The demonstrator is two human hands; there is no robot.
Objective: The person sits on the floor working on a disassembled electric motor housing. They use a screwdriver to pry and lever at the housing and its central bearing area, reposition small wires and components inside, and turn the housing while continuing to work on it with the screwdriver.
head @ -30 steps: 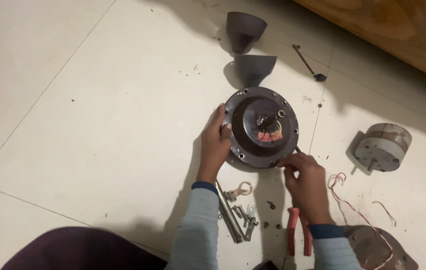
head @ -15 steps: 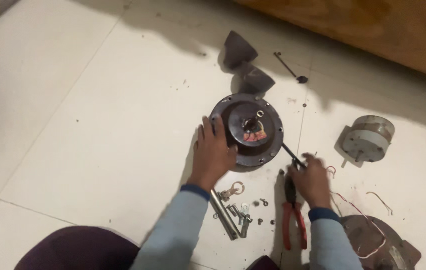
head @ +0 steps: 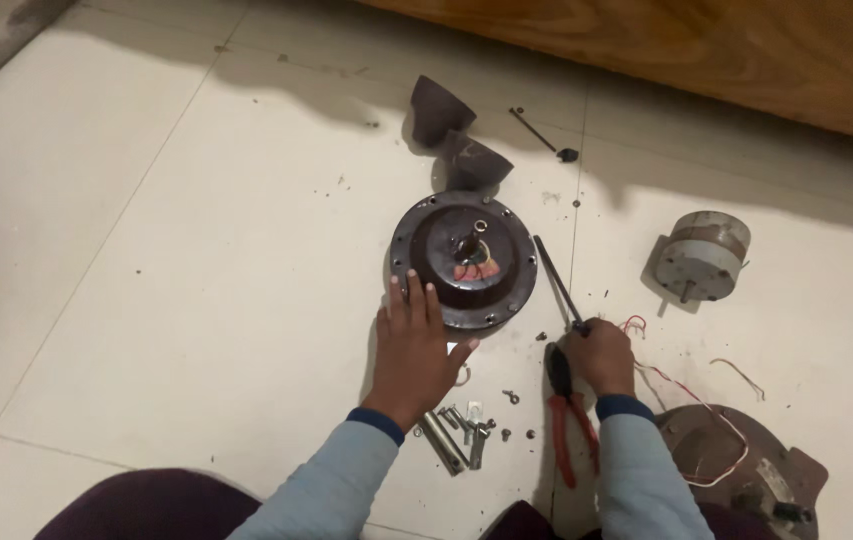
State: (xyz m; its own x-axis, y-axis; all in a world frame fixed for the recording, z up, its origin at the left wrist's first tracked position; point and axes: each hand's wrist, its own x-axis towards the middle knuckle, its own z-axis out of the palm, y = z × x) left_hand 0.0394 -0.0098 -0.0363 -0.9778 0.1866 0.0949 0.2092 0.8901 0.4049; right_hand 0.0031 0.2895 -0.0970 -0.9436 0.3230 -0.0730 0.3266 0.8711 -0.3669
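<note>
Dark-brown housing: a round motor housing (head: 464,260) lies flat on the pale tiled floor (head: 196,250), ringed with small holes, with a short shaft and some pink and green bits at its centre.
Left fingers: spread and flat, fingertips (head: 411,283) resting on the housing's near-left rim, thumb angled out to the right.
Left hand: the left hand (head: 414,350) lies palm down on the floor just below the housing, with a light-blue sleeve and dark cuff behind it.
Right fingers: curled tight round the handle of a screwdriver (head: 556,280).
Right hand: the right hand (head: 601,355) sits just right of the housing; the screwdriver's dark shaft slants up and left from the fist, alongside the housing's right edge.
Pliers: red-handled pliers (head: 564,420) lie on the floor just beside the right wrist, jaws pointing up.
Loose hardware: bolts and nuts (head: 456,432) lie scattered between the two forearms.
Cones: two dark cone-shaped covers (head: 456,135) lie just beyond the housing.
Motor core: a grey cylindrical motor core (head: 701,255) stands well to the right.
Second cover: another brown cover (head: 746,470) with red and white wires sits at lower right.
</note>
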